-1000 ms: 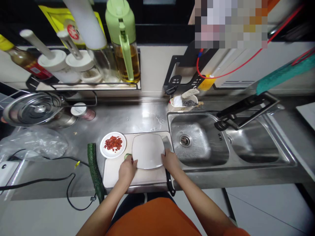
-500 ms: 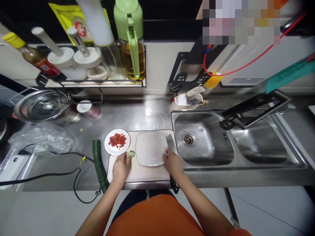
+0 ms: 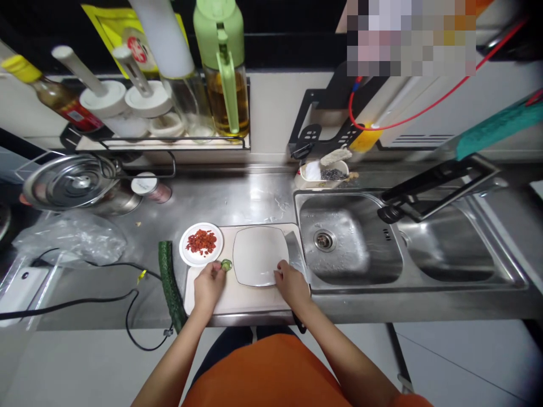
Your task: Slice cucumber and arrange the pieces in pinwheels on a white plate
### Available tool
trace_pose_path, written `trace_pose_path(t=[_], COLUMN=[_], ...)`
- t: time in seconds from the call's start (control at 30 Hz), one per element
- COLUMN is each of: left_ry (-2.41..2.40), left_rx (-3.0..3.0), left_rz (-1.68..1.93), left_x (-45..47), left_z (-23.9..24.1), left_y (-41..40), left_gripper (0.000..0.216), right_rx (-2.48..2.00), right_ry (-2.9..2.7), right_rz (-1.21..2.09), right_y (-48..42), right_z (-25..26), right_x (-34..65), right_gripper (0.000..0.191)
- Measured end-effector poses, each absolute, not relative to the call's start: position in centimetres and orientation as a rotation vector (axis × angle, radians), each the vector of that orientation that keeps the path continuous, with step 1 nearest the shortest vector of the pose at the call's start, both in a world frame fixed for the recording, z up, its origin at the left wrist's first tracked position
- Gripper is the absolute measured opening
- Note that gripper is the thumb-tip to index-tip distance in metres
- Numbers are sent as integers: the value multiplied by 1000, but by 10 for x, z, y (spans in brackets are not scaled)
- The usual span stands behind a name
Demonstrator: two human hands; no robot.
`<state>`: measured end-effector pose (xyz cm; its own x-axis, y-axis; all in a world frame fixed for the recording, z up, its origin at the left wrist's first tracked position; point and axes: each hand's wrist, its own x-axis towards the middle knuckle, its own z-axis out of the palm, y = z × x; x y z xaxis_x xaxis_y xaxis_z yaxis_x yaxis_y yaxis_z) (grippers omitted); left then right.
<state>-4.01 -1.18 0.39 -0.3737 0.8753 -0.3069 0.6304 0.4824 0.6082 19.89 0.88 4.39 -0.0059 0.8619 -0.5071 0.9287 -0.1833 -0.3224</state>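
My left hand (image 3: 209, 285) is closed, its fingertips pinching a few green cucumber slices (image 3: 227, 265) above the white cutting board (image 3: 246, 299). Beside those slices lies a white, rounded-square plate (image 3: 258, 254) on the board. My right hand (image 3: 292, 285) reaches over the plate's right edge with fingers pressed together; whatever is between them is too small to make out. Under that hand, along the board's right side, a knife (image 3: 296, 249) shows its blade and dark handle. A round white dish (image 3: 184, 240) of chopped red pieces (image 3: 202, 242) overlaps the board's upper left corner.
Left of the board lies a long cucumber (image 3: 168, 282), near a black cable (image 3: 114, 299). A double sink (image 3: 352, 243) is on the right. Behind are a seasoning rack (image 3: 169, 144), a lidded pot (image 3: 76, 181), a small jar (image 3: 150, 186) and a plastic bag (image 3: 72, 237).
My right hand has shifted left, its fingertips now over the plate's edge. In my left hand, the cucumber slices have tilted slightly. The plate and dish rest as before.
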Motion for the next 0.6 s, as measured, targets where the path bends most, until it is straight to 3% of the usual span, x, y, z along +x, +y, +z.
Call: trace_pose_path(t=[0.37,0.6], left_ry=[1606,1986], left_rx=[715,1060], left_rz=[728,510], left_x=[-37,-48], left_z=[21,13], left_y=[22,12], left_gripper=[40,21], right_rx=[2101,1873], right_ry=[2309,2516], right_rz=[-1448,-1385], right_y=[37,45], right_z=[29,14], right_x=[174,137], right_gripper=[7,11])
